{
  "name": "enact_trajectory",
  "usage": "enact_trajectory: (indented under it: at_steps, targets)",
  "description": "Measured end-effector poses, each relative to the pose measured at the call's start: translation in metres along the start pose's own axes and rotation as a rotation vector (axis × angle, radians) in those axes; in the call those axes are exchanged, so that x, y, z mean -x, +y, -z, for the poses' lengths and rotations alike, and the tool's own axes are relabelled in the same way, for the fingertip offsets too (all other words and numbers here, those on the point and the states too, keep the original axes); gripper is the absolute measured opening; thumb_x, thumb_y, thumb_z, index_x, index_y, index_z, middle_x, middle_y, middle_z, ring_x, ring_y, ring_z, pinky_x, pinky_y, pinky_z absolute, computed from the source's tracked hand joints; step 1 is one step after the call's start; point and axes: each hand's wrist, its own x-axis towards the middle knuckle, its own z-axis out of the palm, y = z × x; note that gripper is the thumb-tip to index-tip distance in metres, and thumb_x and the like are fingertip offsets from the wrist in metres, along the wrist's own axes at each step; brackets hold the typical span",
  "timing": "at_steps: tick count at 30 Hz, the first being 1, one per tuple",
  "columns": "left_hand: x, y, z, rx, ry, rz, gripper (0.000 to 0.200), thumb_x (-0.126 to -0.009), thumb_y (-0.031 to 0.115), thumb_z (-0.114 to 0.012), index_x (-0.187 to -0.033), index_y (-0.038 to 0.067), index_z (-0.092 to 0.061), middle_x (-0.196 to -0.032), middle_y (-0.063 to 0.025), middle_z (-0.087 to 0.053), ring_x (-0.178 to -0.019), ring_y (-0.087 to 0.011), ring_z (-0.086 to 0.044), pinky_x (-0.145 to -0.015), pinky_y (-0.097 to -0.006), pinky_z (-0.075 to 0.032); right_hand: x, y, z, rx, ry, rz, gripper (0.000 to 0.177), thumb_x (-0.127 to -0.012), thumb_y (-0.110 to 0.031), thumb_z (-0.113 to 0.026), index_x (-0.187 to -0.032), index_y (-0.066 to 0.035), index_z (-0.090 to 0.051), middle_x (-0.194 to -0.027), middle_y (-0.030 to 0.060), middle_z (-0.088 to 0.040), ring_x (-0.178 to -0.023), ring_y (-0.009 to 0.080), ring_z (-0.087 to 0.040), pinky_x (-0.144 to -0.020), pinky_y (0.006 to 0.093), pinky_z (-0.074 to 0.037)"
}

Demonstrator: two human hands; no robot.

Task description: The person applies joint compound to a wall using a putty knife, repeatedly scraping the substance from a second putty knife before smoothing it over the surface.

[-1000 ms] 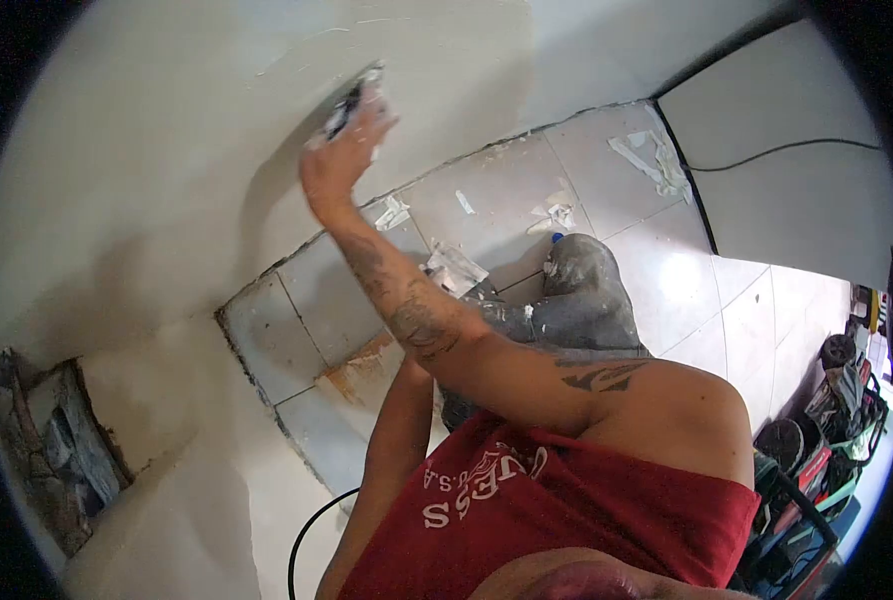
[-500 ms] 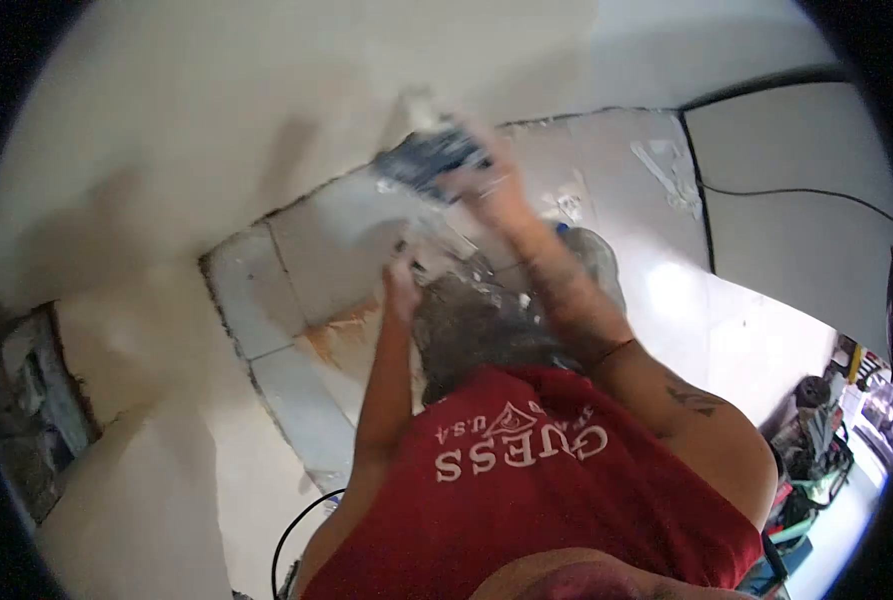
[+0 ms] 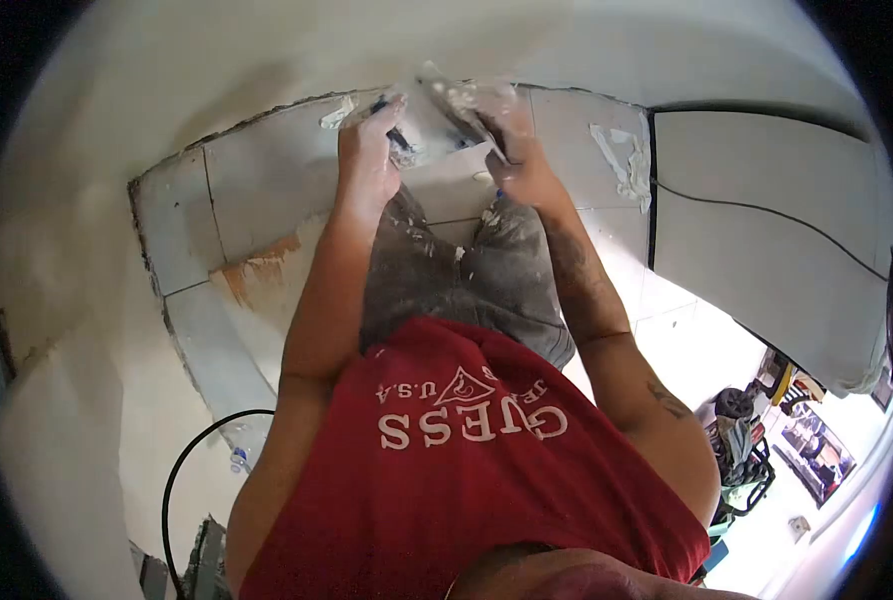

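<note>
My left hand point(image 3: 368, 150), smeared with white plaster, is closed around the dark handle of a flat metal trowel point(image 3: 428, 128). My right hand point(image 3: 518, 150) grips a second trowel point(image 3: 448, 100), tilted and blurred, with lumps of wet plaster along it. Both hands are up close to the foot of the wall point(image 3: 386, 45), and the two blades nearly meet between them. Below the tools are my plaster-spotted grey trousers point(image 3: 456, 265).
Tiled flooring point(image 3: 276, 190) runs along the wall, with plaster smears point(image 3: 621, 160) to the right. A large grey panel point(image 3: 766, 180) with a thin cable crosses the right side. Black cable point(image 3: 171, 480) curves at lower left. Assorted clutter point(image 3: 741, 430) stands lower right.
My view has shifted. My right hand has turned its trowel from flat and raised to tilted, beside the other blade. My left hand has moved up and forward toward the wall.
</note>
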Motion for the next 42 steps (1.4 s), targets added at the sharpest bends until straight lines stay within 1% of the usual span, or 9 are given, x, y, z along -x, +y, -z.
enact_trajectory:
  at_steps: [7,18,29,31,34,35,37,39,42]
  targets:
    - [0.002,0.009,0.003,-0.037,-0.031,0.028,0.016,-0.076,0.012,-0.055,-0.087,0.001,-0.057,-0.078,-0.0068,-0.058,-0.069,-0.0173,-0.057,-0.063,-0.0290,-0.048,0.038,0.063,0.021,0.193,-0.353,-0.187,0.059,-0.060,0.011,-0.044,-0.117,-0.004,-0.046,-0.116,0.0170,-0.045,-0.114,0.0334,-0.039,-0.096,0.0366,-0.032]
    - [-0.076,-0.017,0.001,-0.746,0.025,-0.005,0.019,-0.073,0.009,-0.055,-0.086,-0.004,-0.058,-0.078,-0.0110,-0.059,-0.066,-0.0212,-0.058,-0.056,-0.0351,-0.046,-0.005,0.073,0.010,0.345,-0.302,-0.054,0.071,-0.056,0.010,-0.039,-0.125,-0.007,-0.038,-0.123,0.0225,-0.041,-0.115,0.0364,-0.037,-0.099,0.0383,-0.029]
    - [-0.117,-0.016,0.070,-0.916,0.273,0.121,0.017,-0.074,0.012,-0.055,-0.085,0.000,-0.059,-0.074,-0.0080,-0.058,-0.064,-0.0171,-0.055,-0.048,-0.0351,-0.041,0.012,0.059,-0.029,-0.281,-0.684,-0.189,0.073,-0.052,0.006,-0.044,-0.123,-0.007,-0.041,-0.123,0.0148,-0.045,-0.117,0.0268,-0.039,-0.101,0.0371,-0.028]
    - [-0.101,0.009,0.065,-0.826,0.350,0.060,0.016,-0.074,0.012,-0.055,-0.086,0.001,-0.059,-0.076,-0.0069,-0.058,-0.065,-0.0166,-0.055,-0.049,-0.0349,-0.041,0.007,0.009,-0.018,-0.273,-0.585,-0.435,0.072,-0.052,0.005,-0.047,-0.123,-0.004,-0.040,-0.121,0.0142,-0.046,-0.112,0.0259,-0.044,-0.097,0.0366,-0.035]
    - [-0.106,-0.010,0.131,-0.425,0.414,0.209,0.018,-0.078,0.011,-0.045,-0.086,0.005,-0.060,-0.075,-0.0054,-0.057,-0.063,-0.0159,-0.053,-0.049,-0.0322,-0.043,0.002,0.033,-0.040,-1.397,-0.016,-0.556,0.073,-0.053,0.014,-0.047,-0.123,0.000,-0.038,-0.103,0.0136,-0.054,-0.091,0.0252,-0.056,-0.078,0.0321,-0.048]
    - [-0.111,-0.034,0.184,-0.616,0.035,0.304,0.028,-0.085,0.026,-0.043,-0.098,0.005,-0.055,-0.083,-0.0061,-0.059,-0.072,-0.0189,-0.058,-0.060,-0.0355,-0.049,-0.012,0.040,-0.046,-1.402,0.197,-0.523,0.073,-0.054,0.013,-0.047,-0.125,-0.001,-0.035,-0.100,0.0120,-0.056,-0.086,0.0242,-0.057,-0.079,0.0318,-0.048]
    - [-0.080,-0.100,0.240,-0.697,-0.042,0.224,0.025,-0.083,0.028,-0.047,-0.088,0.006,-0.058,-0.079,-0.0064,-0.059,-0.072,-0.0180,-0.058,-0.062,-0.0310,-0.047,-0.032,0.064,-0.062,-1.405,0.622,-0.480,0.074,-0.057,0.013,-0.046,-0.128,-0.002,-0.031,-0.092,0.0087,-0.059,-0.077,0.0222,-0.058,-0.080,0.0312,-0.046]
    - [-0.030,-0.126,0.210,-1.917,-0.240,-0.374,0.029,-0.084,0.032,-0.045,-0.085,0.006,-0.057,-0.076,-0.0039,-0.058,-0.068,-0.0153,-0.056,-0.064,-0.0296,-0.046,-0.056,0.084,-0.067,-0.672,0.740,-0.395,0.074,-0.060,0.012,-0.042,-0.130,0.001,-0.023,-0.102,0.0137,-0.053,-0.085,0.0224,-0.053,-0.083,0.0331,-0.043]
    - [-0.002,-0.108,0.162,-1.011,0.049,-0.126,0.014,-0.077,0.014,-0.058,-0.077,0.001,-0.053,-0.071,-0.0070,-0.054,-0.067,-0.0130,-0.050,-0.058,-0.0299,-0.041,-0.108,0.045,-0.082,-0.386,1.061,-0.320,0.072,-0.062,0.008,-0.043,-0.130,0.004,-0.021,-0.117,0.0208,-0.039,-0.107,0.0283,-0.040,-0.094,0.0366,-0.032]
